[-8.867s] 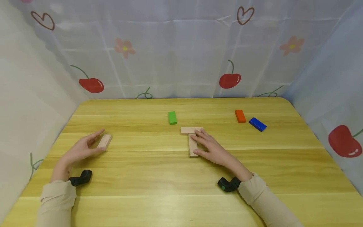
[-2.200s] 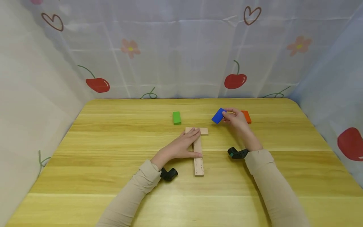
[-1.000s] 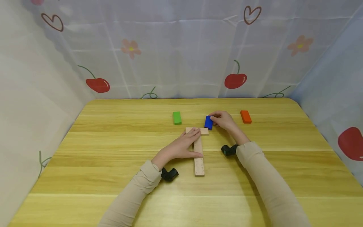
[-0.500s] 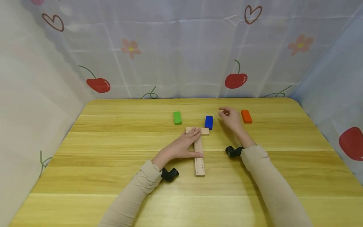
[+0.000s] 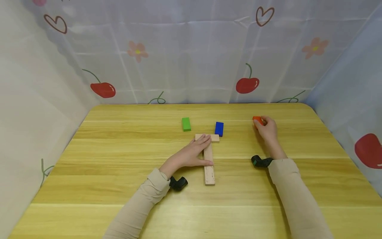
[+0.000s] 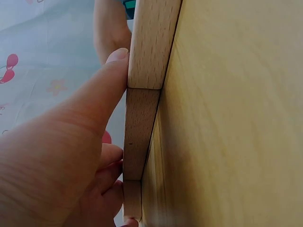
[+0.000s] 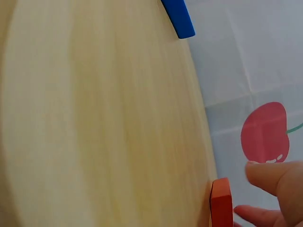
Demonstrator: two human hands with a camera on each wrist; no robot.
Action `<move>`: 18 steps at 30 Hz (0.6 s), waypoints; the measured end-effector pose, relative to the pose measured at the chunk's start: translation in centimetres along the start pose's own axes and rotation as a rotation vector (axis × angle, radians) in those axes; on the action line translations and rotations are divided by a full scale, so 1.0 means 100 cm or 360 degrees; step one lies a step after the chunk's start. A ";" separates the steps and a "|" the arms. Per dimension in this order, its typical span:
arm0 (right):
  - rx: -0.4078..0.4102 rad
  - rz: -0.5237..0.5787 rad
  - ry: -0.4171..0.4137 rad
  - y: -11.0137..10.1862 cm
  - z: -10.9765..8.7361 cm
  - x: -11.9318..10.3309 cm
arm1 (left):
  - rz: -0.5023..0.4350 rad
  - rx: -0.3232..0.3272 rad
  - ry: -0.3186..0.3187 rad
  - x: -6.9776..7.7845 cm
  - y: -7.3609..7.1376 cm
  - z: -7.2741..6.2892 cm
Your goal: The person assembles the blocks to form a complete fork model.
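My left hand (image 5: 192, 154) rests with outstretched fingers over plain wooden blocks laid flat in a T. Its fingertips lie on the crossbar block (image 5: 215, 138), and its thumb touches the stem near the joint with the nearest block (image 5: 210, 176). In the left wrist view these blocks (image 6: 151, 45) line up end to end. My right hand (image 5: 267, 131) is at the orange-red block (image 5: 257, 120), partly covering it. The right wrist view has thumb and fingers just above that block (image 7: 221, 203), the thumb apart from it. A blue block (image 5: 219, 128) lies right behind the crossbar's right end.
A green block (image 5: 186, 124) lies behind the crossbar's left end. The wooden table (image 5: 119, 186) ends at the back against a printed curtain (image 5: 191, 59). Black wrist cameras (image 5: 179, 183) sit on both wrists.
My right hand set the blue block down behind the crossbar, let go, and moved right to the orange-red block. Earlier, a third wooden block joined the stem's near end. My left hand has stayed still lately.
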State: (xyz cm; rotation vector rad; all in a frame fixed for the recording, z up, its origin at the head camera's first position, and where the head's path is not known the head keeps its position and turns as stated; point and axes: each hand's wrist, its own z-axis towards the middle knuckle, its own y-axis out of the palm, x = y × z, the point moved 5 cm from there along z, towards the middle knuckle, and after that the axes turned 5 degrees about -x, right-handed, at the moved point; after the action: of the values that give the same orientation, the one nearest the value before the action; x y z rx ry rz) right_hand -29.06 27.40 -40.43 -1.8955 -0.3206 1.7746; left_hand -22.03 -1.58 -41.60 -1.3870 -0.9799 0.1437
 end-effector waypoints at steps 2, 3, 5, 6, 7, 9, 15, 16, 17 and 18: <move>-0.0036 -0.0106 -0.0002 -0.002 -0.001 0.003 | -0.0004 0.0003 0.0003 0.000 0.000 0.000; -0.0050 -0.0173 -0.0021 -0.002 -0.002 0.003 | -0.0004 0.0004 0.0003 0.000 0.001 0.000; -0.0053 -0.0286 -0.0077 -0.004 -0.003 0.005 | -0.0002 0.0002 0.0000 0.000 0.001 0.000; -0.0050 -0.0323 -0.0105 -0.004 -0.004 0.005 | 0.0000 -0.0001 -0.0002 0.000 0.001 0.000; -0.0050 -0.0342 -0.0125 -0.004 -0.005 0.006 | 0.0002 -0.0002 -0.0002 0.000 0.001 0.000; -0.0028 -0.0342 -0.0131 -0.004 -0.006 0.007 | 0.0003 -0.0003 -0.0003 0.000 0.001 0.000; 0.0057 -0.0239 -0.0068 -0.006 -0.009 0.012 | 0.0012 -0.0002 -0.0007 0.000 0.000 0.000; 0.0074 -0.0232 -0.0075 -0.006 -0.009 0.012 | 0.0009 -0.0004 -0.0010 0.000 0.000 0.000; 0.0087 -0.0215 -0.0082 -0.007 -0.010 0.012 | 0.0010 -0.0007 -0.0010 0.000 0.000 0.000; 0.0105 -0.0195 -0.0090 -0.007 -0.010 0.013 | 0.0009 -0.0008 -0.0009 0.000 0.000 0.000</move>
State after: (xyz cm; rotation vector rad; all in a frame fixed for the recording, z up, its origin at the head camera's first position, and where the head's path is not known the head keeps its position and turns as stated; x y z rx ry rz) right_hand -27.84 28.39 -41.15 -1.7449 -0.3853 1.7383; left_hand -22.01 -1.58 -41.60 -1.3950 -0.9818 0.1495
